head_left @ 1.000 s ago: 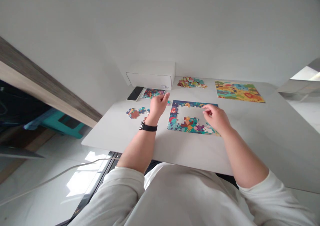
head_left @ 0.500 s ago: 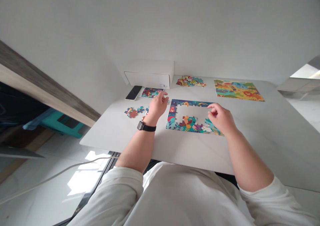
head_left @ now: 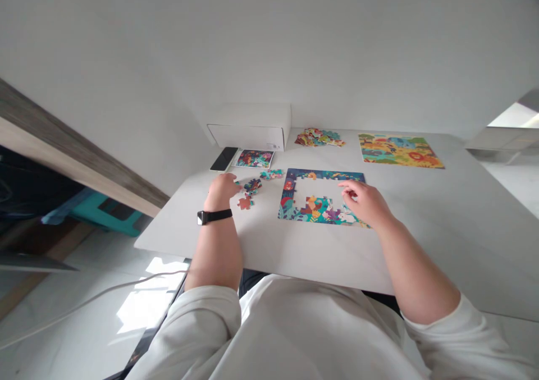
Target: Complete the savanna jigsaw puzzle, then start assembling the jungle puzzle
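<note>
My left hand (head_left: 224,189), with a black watch (head_left: 214,216) on the wrist, is low over the left group of loose jigsaw pieces (head_left: 252,186). Its fingers look apart and partly cover the pieces beneath. My right hand (head_left: 365,201) hovers at the right side of a jigsaw puzzle (head_left: 287,200), its index finger stretched out and apart from the thumb, the others curled. Nothing shows between those fingers. Dark blue edging frames the puzzle, with joined animal and plant pieces along its bottom and a bare pale area in the middle.
A phone (head_left: 223,159) and a small picture card (head_left: 255,159) lie before a white box (head_left: 248,136). Behind the puzzle is a pile of jigsaw pieces (head_left: 319,137). A yellow animal puzzle (head_left: 402,151) lies at the back right of the white table (head_left: 311,251).
My left hand has moved left and toward me, from beside the puzzle to the loose pieces, uncovering the picture card. My right hand has shifted slightly left, its index finger straighter.
</note>
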A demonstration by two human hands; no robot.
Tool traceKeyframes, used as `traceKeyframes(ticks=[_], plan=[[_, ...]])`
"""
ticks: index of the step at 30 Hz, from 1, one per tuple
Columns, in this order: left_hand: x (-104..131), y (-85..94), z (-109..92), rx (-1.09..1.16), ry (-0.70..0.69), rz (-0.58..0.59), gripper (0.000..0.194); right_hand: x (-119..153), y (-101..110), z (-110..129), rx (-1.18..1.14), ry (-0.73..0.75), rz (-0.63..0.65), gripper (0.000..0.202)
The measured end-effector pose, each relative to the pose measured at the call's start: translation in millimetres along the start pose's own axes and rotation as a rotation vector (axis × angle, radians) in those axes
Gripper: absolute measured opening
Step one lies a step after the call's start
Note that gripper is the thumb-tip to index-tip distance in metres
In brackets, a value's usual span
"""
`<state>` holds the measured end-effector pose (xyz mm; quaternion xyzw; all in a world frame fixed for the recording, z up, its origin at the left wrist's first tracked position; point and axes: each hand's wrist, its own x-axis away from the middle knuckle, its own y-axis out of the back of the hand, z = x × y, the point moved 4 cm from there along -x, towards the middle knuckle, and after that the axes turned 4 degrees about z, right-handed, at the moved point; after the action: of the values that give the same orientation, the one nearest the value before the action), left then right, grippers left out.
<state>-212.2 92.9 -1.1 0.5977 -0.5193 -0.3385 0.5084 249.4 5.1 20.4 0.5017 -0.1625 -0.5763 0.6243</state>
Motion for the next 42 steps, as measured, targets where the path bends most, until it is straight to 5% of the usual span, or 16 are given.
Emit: traceKeyframes(ticks=[9,13,17,21,27,33,42], plan=[[7.6,-5.1,-28.7,-0.067,-0.105,0.039,0.059,-0.6,-6.9,-0.4,-0.005,0.003,0.029,0.027],[6.5,-9.4,-31.5,-0.066,-0.139,0.049,0.047,-0.9,-8.8,0.1,-0.014,-0.004,0.038,0.027],[6.5,-7.1,-32.6,0.082,-0.207,-0.017,0.032,-1.1,-10.0,-0.1,-0.032,-0.011,0.052,0.027],[10.6,-5.2,-39.9,0.383,-0.322,0.076,0.019,-1.1,-12.1,-0.8,-0.038,-0.011,0.067,0.027],[34.9,-17.0,-98.2,0.857,-0.517,0.280,0.035,-2.4,-15.3,-1.7,-0.051,-0.022,0.074,0.027],[76.7,-51.7,-169.4,0.964,-0.648,0.427,0.041,-3.7,-24.2,4.1,-0.204,-0.080,0.117,0.025],[87.9,-73.4,-189.9,1.030,-0.620,0.474,0.031,-0.8,-49.1,15.6,-0.566,-0.266,0.274,0.020]])
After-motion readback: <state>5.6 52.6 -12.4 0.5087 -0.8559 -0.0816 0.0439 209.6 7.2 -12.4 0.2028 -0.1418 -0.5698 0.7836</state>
